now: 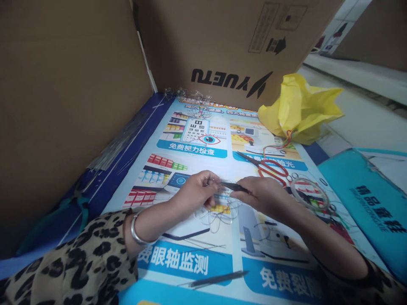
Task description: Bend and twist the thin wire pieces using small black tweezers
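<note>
My left hand (205,188) is closed in a pinch on a thin wire piece (219,218), whose fine loops hang below the fingers. My right hand (260,195) is closed round a dark pointed tool (233,186). The tool's narrow tip points left and reaches the left fingertips; its handle end is hidden in the palm, so I cannot tell whether it is tweezers or fine pliers. Just beyond the right hand lie scissors (273,168) with red-orange handles. A coil of clear line (310,194) rests to the right of that hand.
A printed poster (219,258) covers the table. Dark thin rods (219,279) lie in front, and wire lengths (119,142) at left near teal-handled pliers (78,201). Cardboard (229,42) walls the back and left. A yellow bag (299,108) and teal package (365,207) sit right.
</note>
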A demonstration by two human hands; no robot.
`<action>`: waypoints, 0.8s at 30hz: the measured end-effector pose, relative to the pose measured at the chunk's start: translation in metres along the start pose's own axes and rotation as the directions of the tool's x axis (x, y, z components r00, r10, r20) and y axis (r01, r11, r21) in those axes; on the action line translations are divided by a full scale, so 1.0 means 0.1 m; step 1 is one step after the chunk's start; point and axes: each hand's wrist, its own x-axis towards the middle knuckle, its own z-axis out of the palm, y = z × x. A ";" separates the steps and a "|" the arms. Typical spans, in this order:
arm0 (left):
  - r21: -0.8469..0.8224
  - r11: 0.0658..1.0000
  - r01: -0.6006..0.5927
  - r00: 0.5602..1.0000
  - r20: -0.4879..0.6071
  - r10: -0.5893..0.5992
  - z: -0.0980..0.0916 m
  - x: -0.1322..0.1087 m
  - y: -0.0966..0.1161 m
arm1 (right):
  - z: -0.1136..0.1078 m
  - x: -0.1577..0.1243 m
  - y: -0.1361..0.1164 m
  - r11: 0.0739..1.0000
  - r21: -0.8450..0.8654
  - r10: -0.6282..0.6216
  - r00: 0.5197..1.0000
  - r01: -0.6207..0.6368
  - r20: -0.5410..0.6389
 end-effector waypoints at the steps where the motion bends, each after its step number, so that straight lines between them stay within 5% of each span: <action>1: 0.010 1.000 0.002 1.000 -0.008 -0.002 0.00 0.00 0.00 | 0.00 0.00 0.00 1.000 -0.004 0.001 1.000 -0.001 -0.004; 24: 0.014 1.000 -0.010 0.998 -0.055 0.011 -0.01 0.02 -0.02 | 0.03 -0.03 -0.03 0.994 -0.084 -0.083 0.993 0.076 -0.081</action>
